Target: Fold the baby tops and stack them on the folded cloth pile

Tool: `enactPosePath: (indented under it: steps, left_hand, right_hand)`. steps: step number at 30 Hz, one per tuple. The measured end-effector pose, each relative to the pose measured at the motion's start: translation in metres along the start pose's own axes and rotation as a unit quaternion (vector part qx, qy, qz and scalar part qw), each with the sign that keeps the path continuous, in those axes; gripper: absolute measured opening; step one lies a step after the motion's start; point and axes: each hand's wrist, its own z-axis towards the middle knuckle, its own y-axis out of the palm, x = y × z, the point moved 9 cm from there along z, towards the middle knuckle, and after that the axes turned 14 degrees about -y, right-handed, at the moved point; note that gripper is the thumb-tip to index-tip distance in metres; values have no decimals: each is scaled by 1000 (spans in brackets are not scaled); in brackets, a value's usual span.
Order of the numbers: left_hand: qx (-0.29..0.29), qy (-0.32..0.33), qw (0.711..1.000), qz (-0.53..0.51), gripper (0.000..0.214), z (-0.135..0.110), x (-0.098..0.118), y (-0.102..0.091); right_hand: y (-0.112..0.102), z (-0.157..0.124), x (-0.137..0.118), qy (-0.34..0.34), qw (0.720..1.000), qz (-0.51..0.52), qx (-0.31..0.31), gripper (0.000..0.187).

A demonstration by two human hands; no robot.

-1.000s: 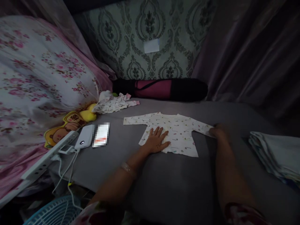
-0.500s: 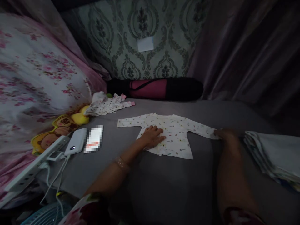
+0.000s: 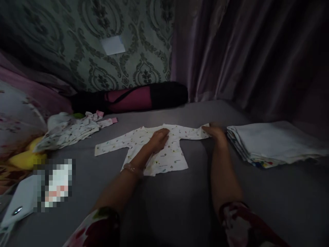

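Note:
A small white long-sleeved baby shirt with coloured specks lies spread flat on a grey bed sheet. My left hand rests palm down on the upper chest of the shirt, fingers lying flat. My right hand is at the end of the shirt's right sleeve and pinches its cuff. The left sleeve stretches out flat toward the left.
A stack of folded white cloths lies at the right. A crumpled patterned garment lies at the left, by a yellow toy and a white power bank. A dark pink roll bag lies along the wall. Curtains hang behind.
The view has swung to the right. My left hand has slid up the shirt's chest. My right hand has drawn the right sleeve's cuff inward, so the sleeve looks shorter.

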Motion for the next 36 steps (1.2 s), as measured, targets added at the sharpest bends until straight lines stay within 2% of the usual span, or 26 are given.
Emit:
enactPosePath:
  steps: [3, 6, 10, 13, 17, 23, 26, 30, 33, 36]
  left_hand:
    - [-22, -10, 1000, 8, 53, 22, 5, 17]
    - [-76, -46, 996, 22, 62, 37, 4, 33]
    - [-122, -81, 988, 50, 68, 41, 2, 46]
    - [-118, -80, 986, 82, 68, 38, 6, 46]
    - [-130, -74, 984, 101, 76, 37, 13, 41]
    - [-163, -63, 978, 113, 80, 50, 19, 31]
    - [-185, -69, 971, 134, 88, 60, 21, 30]
    - [-191, -76, 969, 135, 92, 69, 24, 28]
    - [-186, -83, 976, 80, 90, 69, 23, 25]
    - [-148, -100, 983, -41, 84, 60, 15, 12]
  right_hand:
    - [2, -4, 5, 33, 992, 122, 16, 25]
    - [-2, -10, 1, 34, 953, 293, 73, 20]
    - [-12, -14, -10, 23, 905, 409, 117, 11]
    - [-16, -14, -25, 14, 858, 500, 118, 11]
    - [-16, -16, -47, 27, 812, 574, 104, 15]
    - [-6, -15, -77, 48, 756, 645, 96, 14]
    - [3, -14, -94, 52, 741, 664, 81, 14]
    - [12, -14, -110, 53, 739, 669, 58, 13]
    - [16, -14, -111, 56, 745, 662, 51, 11]
    - [19, -12, -108, 62, 750, 656, 56, 10]
